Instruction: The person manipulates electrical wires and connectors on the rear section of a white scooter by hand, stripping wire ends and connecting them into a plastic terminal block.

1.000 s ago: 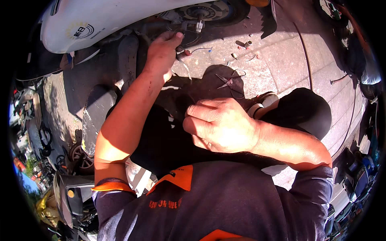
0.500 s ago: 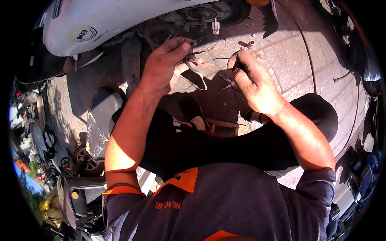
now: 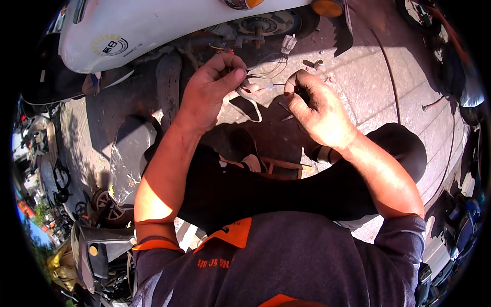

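Though thin, a wire [image 3: 278,84] between both hands [image 3: 210,94] [image 3: 323,110]

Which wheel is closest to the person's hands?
The wheel at the top middle, partly covered by the white body panel. The other wheels sit farther off, out toward the picture's left and right sides.

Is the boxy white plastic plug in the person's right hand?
No, the white plug is apart from the bare right hand, farther up the picture.
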### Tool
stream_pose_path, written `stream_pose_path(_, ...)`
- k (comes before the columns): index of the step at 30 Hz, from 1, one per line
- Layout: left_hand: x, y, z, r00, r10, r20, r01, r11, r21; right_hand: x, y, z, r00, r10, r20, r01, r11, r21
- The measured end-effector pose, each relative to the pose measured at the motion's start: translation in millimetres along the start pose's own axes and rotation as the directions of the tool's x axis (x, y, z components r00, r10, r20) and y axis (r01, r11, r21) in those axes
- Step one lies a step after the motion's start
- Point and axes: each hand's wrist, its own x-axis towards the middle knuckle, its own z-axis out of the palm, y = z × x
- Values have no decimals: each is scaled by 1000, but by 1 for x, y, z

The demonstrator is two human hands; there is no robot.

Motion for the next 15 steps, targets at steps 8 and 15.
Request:
stream_pose_path(8,-4,7,5,993,117,26,-120,972,201,11,8,-3,955,80,-284,43,915,402)
stream_pose_path(15,-4,5,9,996,73,-59,-78,994,-75,10,-12,4,900,-272,-341,227,960,-166)
